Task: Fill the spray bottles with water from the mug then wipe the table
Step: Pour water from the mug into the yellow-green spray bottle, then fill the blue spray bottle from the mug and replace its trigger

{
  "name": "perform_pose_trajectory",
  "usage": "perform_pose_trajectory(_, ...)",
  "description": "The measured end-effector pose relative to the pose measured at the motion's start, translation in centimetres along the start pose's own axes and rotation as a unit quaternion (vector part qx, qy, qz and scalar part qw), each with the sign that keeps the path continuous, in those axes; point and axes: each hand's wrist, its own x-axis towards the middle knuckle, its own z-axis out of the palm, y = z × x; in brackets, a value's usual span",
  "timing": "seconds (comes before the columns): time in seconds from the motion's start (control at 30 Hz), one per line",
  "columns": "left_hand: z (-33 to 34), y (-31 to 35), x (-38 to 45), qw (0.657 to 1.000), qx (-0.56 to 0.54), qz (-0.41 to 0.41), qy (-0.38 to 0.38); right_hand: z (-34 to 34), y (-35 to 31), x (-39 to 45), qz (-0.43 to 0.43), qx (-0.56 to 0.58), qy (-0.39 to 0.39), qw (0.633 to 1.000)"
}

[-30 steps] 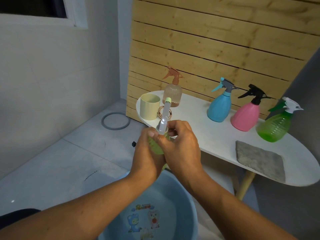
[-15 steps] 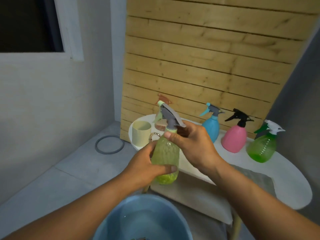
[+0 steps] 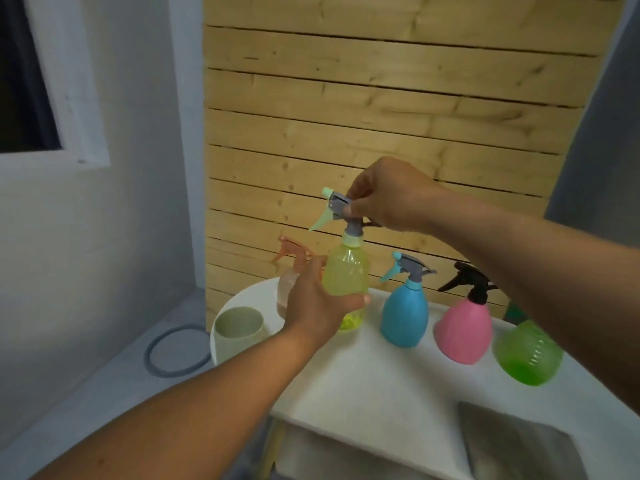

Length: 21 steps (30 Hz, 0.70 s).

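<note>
Left hand [image 3: 313,306] grips yellow bottle [image 3: 345,271]; right hand [image 3: 388,197] pinches its spray head [image 3: 341,209]; apparently part-threaded, it may leak onto the table's [image 3: 381,382] left end.

Pale wood-slat panel [image 3: 381,116] against grey walls [image 3: 145,168]; window [image 3: 24,74] at left.

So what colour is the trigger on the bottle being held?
Pale mint green, on a grey spray head, in the head view.

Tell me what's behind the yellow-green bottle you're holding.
Behind the translucent yellow-green spray bottle stands a clear bottle with a brown trigger on the white table. The left hand covers most of its body, so its water level is hidden.
</note>
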Motion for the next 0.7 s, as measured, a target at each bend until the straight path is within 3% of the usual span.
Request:
perform_pose_trajectory(0.1, 1.2, -1.1, 2.8, 1.000, -0.002, -0.002, 0.024, 1.3, 1.6, 3.0, 0.003, -0.026, 0.010, 1.000)
perform_pose_trajectory(0.3, 4.0, -5.3, 6.3, 0.999, -0.020, -0.033, 0.003, 5.1, 5.6, 6.4, 0.015, -0.048, -0.010, 0.999)
perform_pose_trajectory(0.7, 7.5, -9.7, 7.6, 0.997, -0.007, -0.067, -0.030, 8.9, 9.7, 7.5, 0.025, -0.059, -0.047, 0.997)
